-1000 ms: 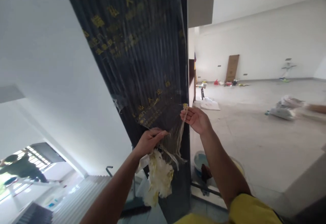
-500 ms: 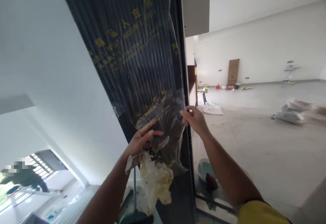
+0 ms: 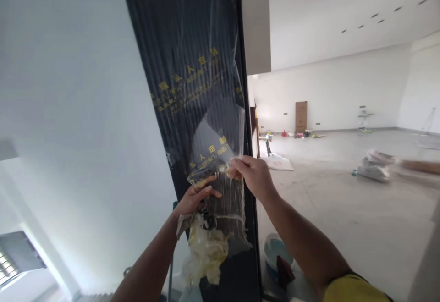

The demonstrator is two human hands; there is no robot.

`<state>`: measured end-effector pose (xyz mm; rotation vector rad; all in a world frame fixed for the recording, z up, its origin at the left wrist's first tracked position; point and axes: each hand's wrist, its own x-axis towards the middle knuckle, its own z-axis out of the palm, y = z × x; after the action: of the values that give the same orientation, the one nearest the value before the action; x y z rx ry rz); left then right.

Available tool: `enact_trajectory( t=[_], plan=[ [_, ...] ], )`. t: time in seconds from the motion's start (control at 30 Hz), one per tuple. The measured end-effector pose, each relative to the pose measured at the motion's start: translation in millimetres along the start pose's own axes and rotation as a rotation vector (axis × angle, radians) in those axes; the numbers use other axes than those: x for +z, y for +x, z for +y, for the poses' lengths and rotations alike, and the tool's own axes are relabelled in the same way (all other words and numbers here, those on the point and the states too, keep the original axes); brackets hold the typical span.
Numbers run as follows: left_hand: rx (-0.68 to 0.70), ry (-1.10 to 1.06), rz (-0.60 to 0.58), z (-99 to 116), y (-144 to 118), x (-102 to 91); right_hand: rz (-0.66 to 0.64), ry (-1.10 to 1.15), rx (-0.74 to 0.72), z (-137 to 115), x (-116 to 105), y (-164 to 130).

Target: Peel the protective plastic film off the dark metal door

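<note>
1. Panel: we take the dark ribbed panel [image 3: 237, 270] as our landmark. Its lower end looks bare; its upper stretch, up to where the view cuts off, shows a covering.
2. Film: the clear film [image 3: 199, 118] with yellow lettering lies over the panel's upper and middle parts. Low on the panel it is ragged and lifted, its loose edge hanging in front. We judge the peeling to be at an early stage: the bottom is free, while most of the visible length is left to come off.
3. Wad: a crumpled yellowish-white wad [image 3: 208, 251] hangs before the panel's lower part. We judge it to be material already detached, or nearly so.
4. Right hand [image 3: 252, 176]: at the panel's right edge, thumb and fingers pinching the lifted film.
5. Left hand [image 3: 197, 196]: at the panel's left edge, index finger extended across the film, the wad just below. We cannot tell whether its lower fingers grip anything.
6. Basin [image 3: 275, 246]: right of the panel's lower end, a dark red cloth [image 3: 285, 270] over its rim.
</note>
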<state>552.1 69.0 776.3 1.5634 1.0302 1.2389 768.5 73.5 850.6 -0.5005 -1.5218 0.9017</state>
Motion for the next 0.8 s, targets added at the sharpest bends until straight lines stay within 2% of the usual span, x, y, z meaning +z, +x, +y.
enact_trajectory(
  t=[0.07,0.13,0.2,0.27,0.33,0.4,0.47,0.53,0.63,0.8],
  plan=[
    [-0.031,-0.014,-0.038,0.2,-0.2,-2.0,0.026,-0.099,-0.051,3.6,-6.6,-0.4],
    [-0.041,-0.032,-0.083,-0.2,-0.5,-5.6,0.075,-0.171,-0.059,13.9,-14.6,12.9],
    [-0.047,-0.053,-0.138,-1.0,-0.5,-9.9,0.084,-0.109,0.047,26.8,-15.9,32.0],
    [-0.049,-0.075,-0.181,-1.8,-0.6,-13.4,-0.070,0.075,0.263,37.7,-5.9,47.4],
    [-0.055,-0.104,-0.198,-2.5,-0.4,-15.0,-0.337,0.272,0.459,43.4,13.7,54.7],
    [-0.064,-0.120,-0.216,-3.2,0.6,-14.8,-0.539,0.413,0.543,43.6,36.0,55.5],
    [-0.047,-0.120,-0.241,-3.7,3.3,-13.7,-0.611,0.499,0.551,40.7,53.3,52.6],
    [0.033,-0.087,-0.270,-3.9,7.6,-13.3,-0.629,0.538,0.511,37.0,61.5,47.5],
    [0.192,0.029,-0.309,-4.0,15.6,-15.6,-0.632,0.559,0.412,30.9,59.9,36.3],
    [0.261,0.082,-0.327,-5.8,22.6,-23.4,-0.544,0.531,0.364,16.0,52.7,11.3]
  ],
)
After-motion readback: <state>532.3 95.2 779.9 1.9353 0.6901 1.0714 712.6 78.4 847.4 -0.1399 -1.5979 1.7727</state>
